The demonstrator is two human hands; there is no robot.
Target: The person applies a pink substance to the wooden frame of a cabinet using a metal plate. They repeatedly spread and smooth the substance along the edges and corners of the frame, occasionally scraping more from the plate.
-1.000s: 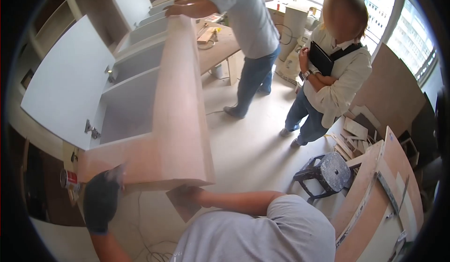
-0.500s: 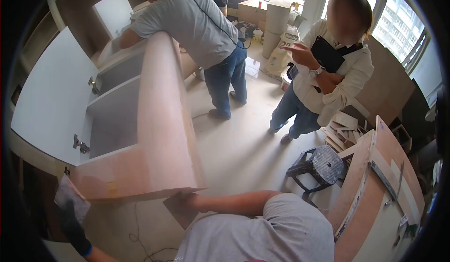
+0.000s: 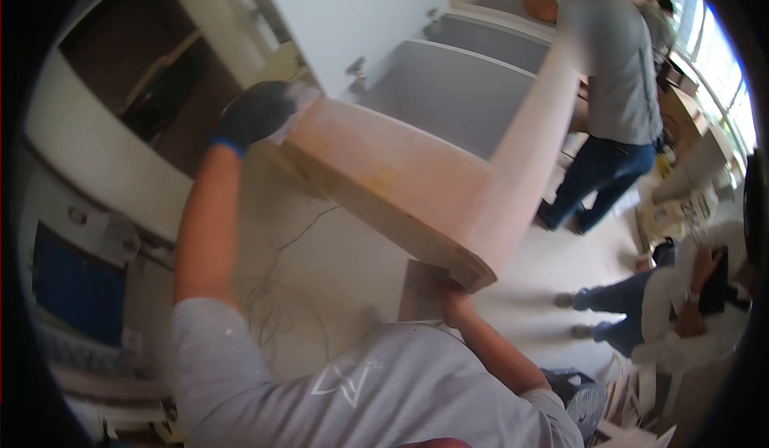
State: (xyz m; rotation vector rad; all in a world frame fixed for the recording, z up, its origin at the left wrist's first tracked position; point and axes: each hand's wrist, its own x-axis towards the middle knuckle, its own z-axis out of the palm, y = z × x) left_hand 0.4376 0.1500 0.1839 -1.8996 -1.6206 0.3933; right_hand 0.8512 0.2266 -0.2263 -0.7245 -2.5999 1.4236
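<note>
My left hand (image 3: 256,115), in a dark glove with a blue cuff, presses a pale sandpaper sheet (image 3: 299,113) against the near left corner of a wooden cabinet (image 3: 392,155). The glove looks curled, though motion blurs its fingers. Below the cabinet's right front corner, my bare right hand (image 3: 455,302) grips a brown sandpaper sheet (image 3: 420,288), part of it hanging out to the left. The cabinet front is pinkish wood with a yellowish patch, and its rounded side runs away from me. Grey compartments lie inside, beside an open white door (image 3: 352,15).
A co-worker in grey (image 3: 621,71) leans over the cabinet's far end. Another person with a dark tablet (image 3: 717,276) stands at the right. Thin cables (image 3: 276,312) trail on the floor below the cabinet. A dark stool (image 3: 585,400) and wood scraps stand at the lower right.
My view has swung left, so the cabinet and people appear farther right. My left hand has come up from the lower left onto the cabinet corner with its sheet. The right hand stays under the other corner.
</note>
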